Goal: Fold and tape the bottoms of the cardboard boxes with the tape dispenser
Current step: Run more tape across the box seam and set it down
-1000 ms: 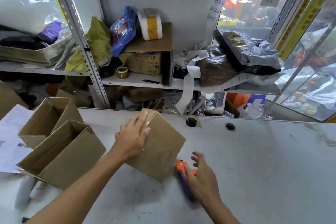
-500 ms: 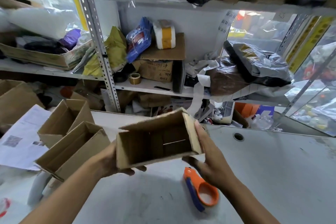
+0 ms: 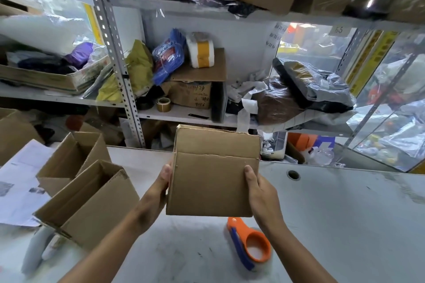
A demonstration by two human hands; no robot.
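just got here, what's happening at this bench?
A person holds a small cardboard box up off the table, left hand and right hand gripping opposite sides. The orange tape dispenser lies untouched on the table below. Two open boxes sit to the left.

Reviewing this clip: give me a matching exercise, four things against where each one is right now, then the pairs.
Things:
1. cardboard box
2. tape dispenser
3. two open boxes
4. tape roll

Places:
A. on the shelf behind the table
B. lying on the table under the right hand
C. on the table, left side
D. held up between the left hand and the right hand

Pairs: 1-D, 2-B, 3-C, 4-A
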